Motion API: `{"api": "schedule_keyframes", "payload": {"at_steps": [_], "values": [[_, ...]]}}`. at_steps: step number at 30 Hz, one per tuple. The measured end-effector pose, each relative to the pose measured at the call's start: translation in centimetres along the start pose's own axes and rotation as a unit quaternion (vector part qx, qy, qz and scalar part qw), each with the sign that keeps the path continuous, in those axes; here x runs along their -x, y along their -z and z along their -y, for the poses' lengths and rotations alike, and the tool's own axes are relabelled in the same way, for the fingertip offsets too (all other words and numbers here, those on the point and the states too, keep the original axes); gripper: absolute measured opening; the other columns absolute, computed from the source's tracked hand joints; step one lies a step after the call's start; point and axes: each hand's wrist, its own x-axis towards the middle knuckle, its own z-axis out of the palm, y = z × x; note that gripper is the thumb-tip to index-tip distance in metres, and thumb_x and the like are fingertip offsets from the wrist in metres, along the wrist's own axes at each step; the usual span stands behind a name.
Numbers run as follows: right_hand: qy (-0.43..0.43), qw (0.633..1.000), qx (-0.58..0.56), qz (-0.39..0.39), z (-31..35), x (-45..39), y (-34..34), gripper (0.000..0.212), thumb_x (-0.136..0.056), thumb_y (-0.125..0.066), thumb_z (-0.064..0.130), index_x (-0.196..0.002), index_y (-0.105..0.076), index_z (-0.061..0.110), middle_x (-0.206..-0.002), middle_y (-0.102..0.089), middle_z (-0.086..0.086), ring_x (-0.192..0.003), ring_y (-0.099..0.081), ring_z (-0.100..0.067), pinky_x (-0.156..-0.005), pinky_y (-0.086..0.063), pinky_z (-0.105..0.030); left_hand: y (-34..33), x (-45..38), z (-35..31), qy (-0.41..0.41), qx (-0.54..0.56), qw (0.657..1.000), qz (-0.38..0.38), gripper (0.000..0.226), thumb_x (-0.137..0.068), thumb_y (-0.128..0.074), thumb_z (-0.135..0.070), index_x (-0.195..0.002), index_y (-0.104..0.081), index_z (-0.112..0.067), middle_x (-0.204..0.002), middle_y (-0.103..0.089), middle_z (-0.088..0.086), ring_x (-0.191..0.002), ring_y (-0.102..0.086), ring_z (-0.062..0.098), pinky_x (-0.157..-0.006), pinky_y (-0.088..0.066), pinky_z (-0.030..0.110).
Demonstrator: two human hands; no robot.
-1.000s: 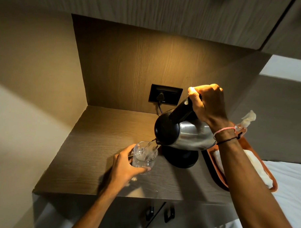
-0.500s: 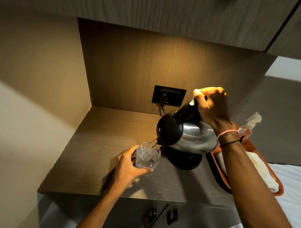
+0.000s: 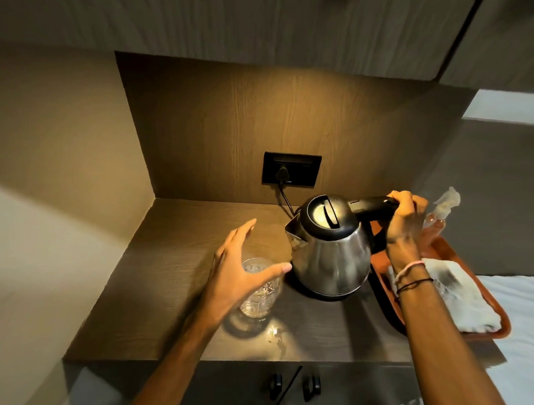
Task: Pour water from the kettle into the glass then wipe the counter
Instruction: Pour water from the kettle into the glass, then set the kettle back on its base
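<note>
The steel kettle [image 3: 330, 259] with a black lid stands upright on its base on the wooden counter [image 3: 172, 277]. My right hand [image 3: 406, 219] is closed around its black handle. A clear glass [image 3: 258, 296] holding water stands on the counter just left of the kettle. My left hand [image 3: 242, 274] hovers over the glass with fingers spread, partly hiding it and holding nothing. A white cloth [image 3: 456, 293] lies in the orange tray [image 3: 494, 325] to the right.
A spray bottle [image 3: 441, 214] stands at the tray's far end behind my right hand. The kettle's cord runs to a black wall socket [image 3: 291, 168]. Walls close the counter at the left and back. A wet gleam lies in front of the glass. Cabinet handles [image 3: 292, 385] sit below the counter's edge.
The kettle went from tilted and pouring into the glass to upright on its base. My left hand let go of the glass and opened above it.
</note>
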Motion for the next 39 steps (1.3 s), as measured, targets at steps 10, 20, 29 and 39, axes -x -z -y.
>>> {"api": "schedule_keyframes", "payload": {"at_steps": [10,20,29,39], "values": [[-0.111,0.978,-0.131,-0.115,-2.9,-1.4,1.5,0.011,-0.088,-0.048,0.021,-0.08,-0.049,0.029,-0.093,-0.058,-0.006,-0.084,-0.057,-0.022,-0.074,-0.054,-0.027,-5.4,-5.8,-4.6,-0.047,0.038,0.992,0.107,0.07,-0.078,-0.085,-0.031,-0.141,-0.055,-0.034,-0.129,-0.067,-0.013,-0.126,-0.059,0.003,-0.097,-0.054,0.018],[-0.161,0.976,-0.116,-0.094,-4.8,-1.2,0.4,0.008,-0.076,-0.047,0.035,-0.071,-0.046,0.029,-0.075,-0.054,-0.001,-0.082,-0.054,-0.028,-0.082,-0.051,-0.051,-5.4,-6.1,-3.2,-0.04,0.011,0.996,0.077,0.07,-0.074,-0.087,-0.038,-0.137,-0.057,-0.034,-0.122,-0.067,-0.019,-0.122,-0.061,0.002,-0.107,-0.045,0.029],[-0.154,0.979,-0.112,-0.069,-4.8,0.0,-1.1,0.017,-0.086,-0.049,0.033,-0.071,-0.044,0.028,-0.075,-0.052,0.007,-0.072,-0.05,-0.015,-0.063,-0.041,-0.029,-3.4,-6.3,-1.8,-0.027,0.009,0.996,0.079,0.073,-0.072,-0.087,-0.04,-0.138,-0.058,-0.033,-0.121,-0.069,-0.022,-0.118,-0.062,-0.008,-0.11,-0.049,0.03],[0.055,0.986,0.09,0.128,-3.2,1.9,3.3,0.03,-0.1,-0.039,0.052,-0.088,-0.066,0.045,-0.085,-0.071,0.012,-0.084,-0.065,0.004,-0.074,-0.046,-0.011,-3.8,-3.5,-4.8,-0.063,-0.114,0.991,-0.043,0.102,-0.078,-0.07,-0.066,-0.159,-0.023,-0.027,-0.166,-0.031,0.006,-0.153,-0.028,0.022,-0.123,-0.027,0.045]]}}
